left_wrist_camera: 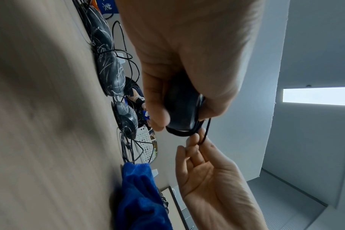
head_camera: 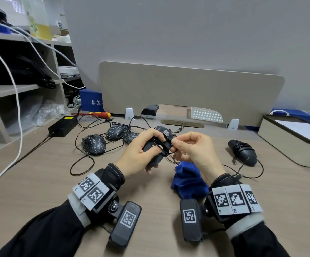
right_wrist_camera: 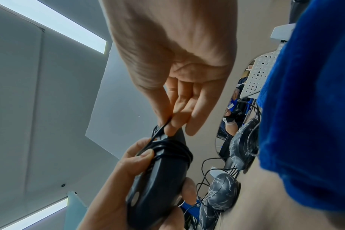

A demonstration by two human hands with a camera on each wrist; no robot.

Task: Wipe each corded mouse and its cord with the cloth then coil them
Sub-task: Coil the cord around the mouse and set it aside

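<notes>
Blue cloth (head_camera: 188, 179) lies crumpled on the worktop (head_camera: 39, 182) under the right hand (head_camera: 193, 151), whose grip pinches the cord (right_wrist_camera: 161, 126). The left hand (head_camera: 141, 151) grips the black mouse (right_wrist_camera: 158, 179), cord wound round it, raised above the worktop

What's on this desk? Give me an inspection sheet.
Surface: wood-grain desk.
Job's things: held mouse, cord wound round it; cloth on desk; wrapped mouse to the right; three scribbled mice, cords loose.
Clutter: screwdriver, power brick, tray.
Hands: left hand grips the mouse; right hand pinches its cord.
Cables: white cables at left.
Surroundings: divider, shelves.
</notes>
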